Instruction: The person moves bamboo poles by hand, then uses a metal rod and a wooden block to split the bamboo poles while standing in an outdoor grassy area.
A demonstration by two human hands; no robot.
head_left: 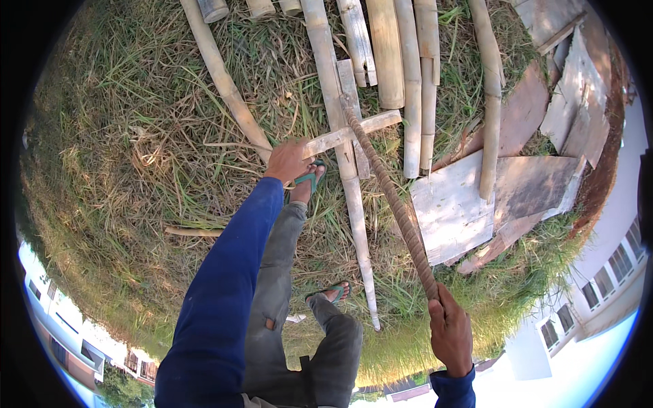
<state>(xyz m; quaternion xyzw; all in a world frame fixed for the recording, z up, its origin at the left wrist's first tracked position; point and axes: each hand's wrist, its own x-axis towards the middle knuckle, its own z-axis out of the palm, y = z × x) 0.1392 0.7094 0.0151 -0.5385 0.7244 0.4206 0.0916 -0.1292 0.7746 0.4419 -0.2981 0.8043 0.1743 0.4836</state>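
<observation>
My left hand [288,162] grips the near end of a short pale wooden piece [379,122], which lies at a slant across a long bamboo pole [356,231] and a shorter split piece beside it. My right hand [449,328] is closed around the lower end of a long brown ribbed rod [394,200]. The rod runs diagonally up to where the wooden piece and the pole cross, its far tip over the pole just above the wooden piece. My sandalled feet are on the grass below, left of the long pole.
Several bamboo lengths [391,54] lie along the top, with a bent pole [231,95] at left and a loose stick [194,231] lower left. Weathered flat boards [449,217] cover the right side on dry grass [136,170]. Buildings [612,272] show at the curved edges.
</observation>
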